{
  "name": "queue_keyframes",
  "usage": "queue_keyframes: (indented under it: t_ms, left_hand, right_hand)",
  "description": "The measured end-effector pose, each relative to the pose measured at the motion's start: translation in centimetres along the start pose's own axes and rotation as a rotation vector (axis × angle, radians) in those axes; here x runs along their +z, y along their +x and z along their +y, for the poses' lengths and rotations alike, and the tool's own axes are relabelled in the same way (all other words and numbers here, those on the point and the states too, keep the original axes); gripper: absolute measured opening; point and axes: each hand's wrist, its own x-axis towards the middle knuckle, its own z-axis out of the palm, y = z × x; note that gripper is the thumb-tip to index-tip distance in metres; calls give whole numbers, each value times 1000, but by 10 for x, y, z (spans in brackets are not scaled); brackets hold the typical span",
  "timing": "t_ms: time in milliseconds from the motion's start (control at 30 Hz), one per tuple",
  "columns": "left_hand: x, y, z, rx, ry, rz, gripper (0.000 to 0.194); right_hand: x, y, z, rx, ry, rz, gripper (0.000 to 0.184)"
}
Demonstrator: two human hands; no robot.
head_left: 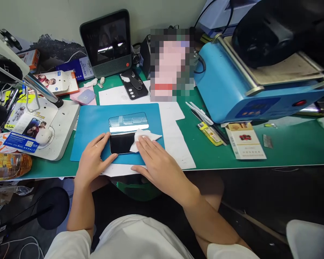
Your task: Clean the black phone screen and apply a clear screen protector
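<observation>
Bottle: At the far left of my head view, an amber bottle (10,166) lies on its side at the near edge of the green desk (248,156).
Stand: Beside it I see a white stand base (66,126), strewn with printed cards.
Left hand: My left hand (93,158) rests over the blue mat (81,118), thumb and forefinger apart at the near and far edges of the phone's left end; whether they clamp it, I cannot tell.
Display: Beyond the mat, a dark smart display (106,43) stands tilted back by the wall.
Phone: The phone (121,144) lies flat on the mat, black face up, between my two hands.
Panel: Just beyond the phone lies a clear panel (128,120) with a dark outline, catching white reflections.
Case: Farther back, on white paper, is a black phone case (134,86).
Cloth: A crumpled white cloth (137,136) covers the phone's right end.
Right hand: My right hand (159,158) lays its fingers together upon the cloth, thumb stretched out apart; it is not clamped.
Packet: A yellow packet (209,133) sits right of the mat, with slim tools alongside.
Machine: A blue machine (218,86) fills the desk's right rear.
Carton: In front of it, a white-and-gold carton (245,141) lies flat.
</observation>
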Motion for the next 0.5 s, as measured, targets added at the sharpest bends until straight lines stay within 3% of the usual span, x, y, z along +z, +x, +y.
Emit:
queue_keyframes:
  t_ms: [167, 367, 500]
  left_hand:
    - [0, -1, -1, -19, -16, -2, 70]
    - [2, -3, -2, -15, -7, -13, 71]
    - [2, -3, -5, -4, -12, -11, 74]
  right_hand:
    - [8, 35, -15, -7, -21, -22, 84]
    - [6, 4, -28, -79, 10, 18, 81]
    - [6, 14, -20, -81, 20, 6, 80]
